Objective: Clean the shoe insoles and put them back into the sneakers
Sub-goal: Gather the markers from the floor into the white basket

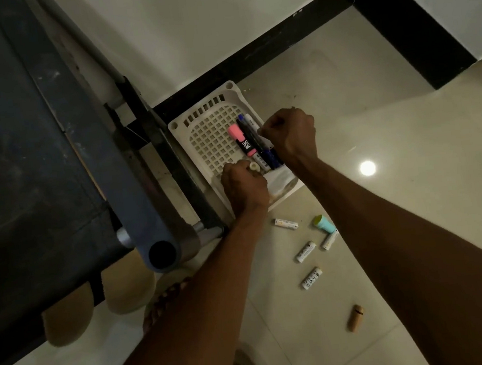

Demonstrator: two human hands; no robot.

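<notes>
A white slotted plastic basket point(212, 120) sits on the tiled floor against the wall. In it lie a pink highlighter point(239, 139) and several dark blue and white markers point(254, 139). My left hand point(244, 186) is at the basket's near end and grips a white cylindrical marker point(254, 167). At the basket's right rim my right hand point(288, 134) has its fingers curled onto the dark markers. Two tan rounded shapes point(69, 316), insoles or slippers, lie on the floor at lower left, partly under a dark machine. No sneakers are in view.
A dark treadmill-like frame point(134, 193) fills the left side and borders the basket. On the floor by my right arm lie several white markers point(306, 251), a teal-capped item point(324, 224) and a tan cylinder point(356, 317). A black skirting point(279, 50) runs along the wall.
</notes>
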